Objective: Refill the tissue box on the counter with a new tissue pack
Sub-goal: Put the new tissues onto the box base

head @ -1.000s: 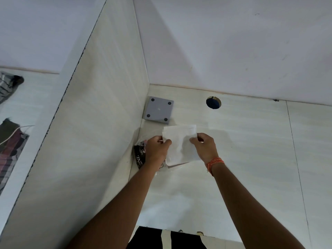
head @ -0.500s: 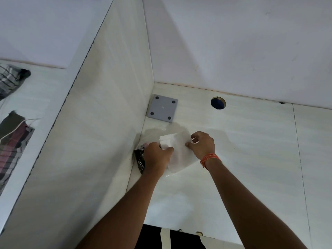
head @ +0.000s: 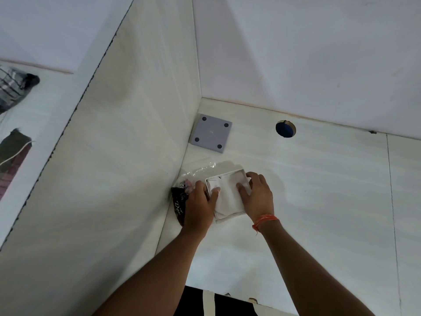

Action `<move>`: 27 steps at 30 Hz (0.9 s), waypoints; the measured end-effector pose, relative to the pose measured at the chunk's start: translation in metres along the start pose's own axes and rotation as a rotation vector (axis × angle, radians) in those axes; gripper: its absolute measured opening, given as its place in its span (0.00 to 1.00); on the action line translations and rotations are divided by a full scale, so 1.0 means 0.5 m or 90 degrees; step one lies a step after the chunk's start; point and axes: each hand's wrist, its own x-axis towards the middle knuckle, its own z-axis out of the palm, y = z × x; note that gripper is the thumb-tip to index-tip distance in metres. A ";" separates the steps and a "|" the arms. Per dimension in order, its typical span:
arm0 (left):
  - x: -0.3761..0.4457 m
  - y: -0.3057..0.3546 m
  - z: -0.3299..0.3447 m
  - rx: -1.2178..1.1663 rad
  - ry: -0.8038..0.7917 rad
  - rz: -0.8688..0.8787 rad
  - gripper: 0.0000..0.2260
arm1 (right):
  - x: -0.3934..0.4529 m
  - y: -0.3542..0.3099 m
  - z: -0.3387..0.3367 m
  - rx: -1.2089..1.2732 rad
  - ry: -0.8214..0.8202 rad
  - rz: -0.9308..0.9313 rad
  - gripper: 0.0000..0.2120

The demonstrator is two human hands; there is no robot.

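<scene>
A white open-topped tissue box sits on the pale counter near the corner. A stack of white tissues lies inside it. My left hand presses on the stack's left side with fingers over the box's left rim. My right hand, with an orange thread at the wrist, presses down on the right side of the stack. A crumpled clear plastic wrapper lies just behind the box on the left.
A grey square lid with round dark feet lies upside down in the corner. A dark printed packet sits left of the box against the side wall. A round hole opens in the counter behind. Clothes lie far left.
The tissue stack, held up in both hands a second ago, has come down into the box. Both hands now press it in. The camera has shifted slightly.
</scene>
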 end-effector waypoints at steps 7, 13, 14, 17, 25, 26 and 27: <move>0.000 0.002 -0.003 0.046 0.019 0.023 0.14 | -0.007 -0.019 -0.009 -0.069 0.024 -0.036 0.20; -0.032 0.007 -0.045 0.043 -0.080 0.135 0.16 | -0.023 -0.066 -0.080 -0.270 -0.241 -0.191 0.20; -0.034 0.006 -0.045 0.073 -0.126 0.137 0.17 | -0.023 -0.075 -0.078 -0.333 -0.295 -0.204 0.19; -0.034 0.010 -0.036 0.176 -0.185 0.121 0.20 | -0.026 -0.081 -0.052 -0.394 -0.322 -0.187 0.17; -0.007 0.028 -0.023 0.239 -0.197 0.137 0.28 | -0.024 -0.089 -0.022 -0.401 -0.291 -0.170 0.21; -0.004 0.027 -0.026 0.235 -0.185 0.130 0.29 | -0.024 -0.093 -0.022 -0.389 -0.277 -0.178 0.24; -0.002 0.026 -0.030 0.250 -0.186 0.120 0.30 | -0.024 -0.097 -0.022 -0.381 -0.269 -0.181 0.26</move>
